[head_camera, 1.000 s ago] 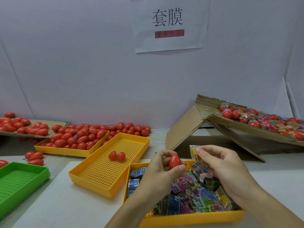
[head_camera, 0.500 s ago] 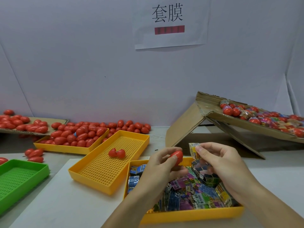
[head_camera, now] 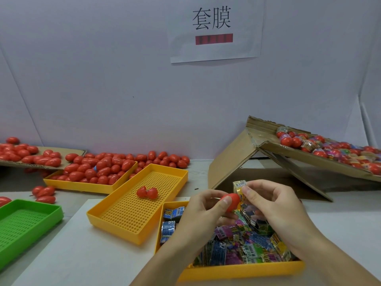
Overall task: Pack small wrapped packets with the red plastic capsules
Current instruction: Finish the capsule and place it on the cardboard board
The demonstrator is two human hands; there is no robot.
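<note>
My left hand grips a red plastic capsule between thumb and fingers above the near yellow tray. My right hand pinches a small yellow wrapped packet right beside the capsule, touching it. The near tray is full of colourful wrapped packets. An opened red capsule lies in the perforated yellow tray to the left.
A third yellow tray heaped with red capsules stands at the back left, with more loose ones on cardboard and the table. A green tray sits at far left. A tilted cardboard sheet at right carries wrapped capsules.
My left hand has turned the capsule and moved it right, up against the packet. My right hand has kept its pinch on the packet and shifted slightly.
</note>
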